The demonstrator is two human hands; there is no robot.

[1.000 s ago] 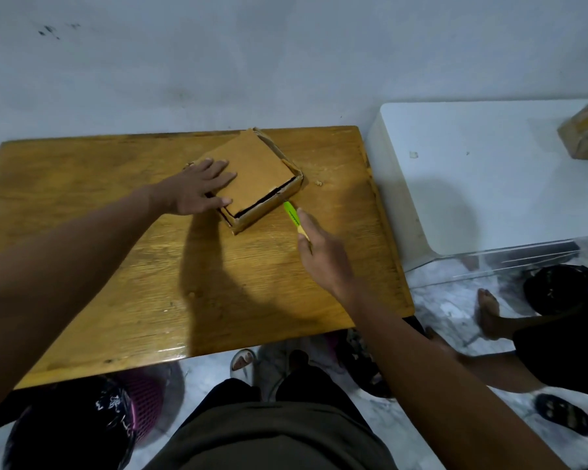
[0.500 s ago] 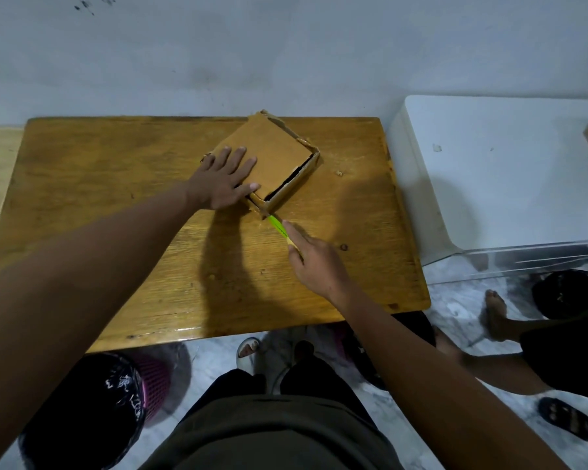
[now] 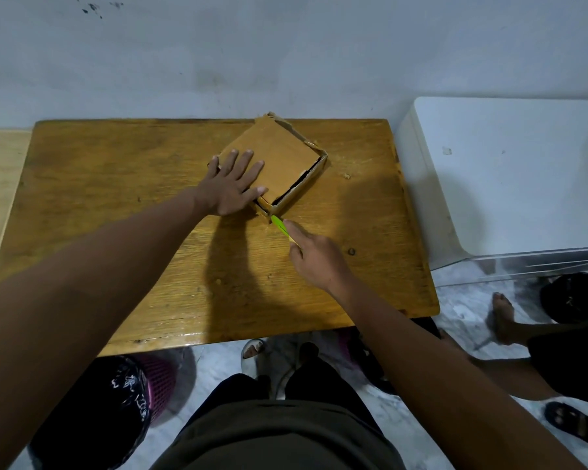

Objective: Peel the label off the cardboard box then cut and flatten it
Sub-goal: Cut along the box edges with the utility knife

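Observation:
A shallow brown cardboard box lies turned like a diamond at the far middle of the wooden table. Its top panel has sunk inside the walls, with a dark gap along the near right side. My left hand presses flat on the box's near left part, fingers spread. My right hand grips a green-handled cutter, index finger stretched along it. The cutter's tip touches the box's nearest corner.
A white cabinet stands right of the table. A small cardboard scrap lies beside the box. Under the table's near edge sit a black bag in a purple basket and my legs. Another person's foot is at right.
My right hand has brought the cutter left, from the box's right side to its nearest corner. My left hand keeps pressing on the box, its fingers now spread further over the top.

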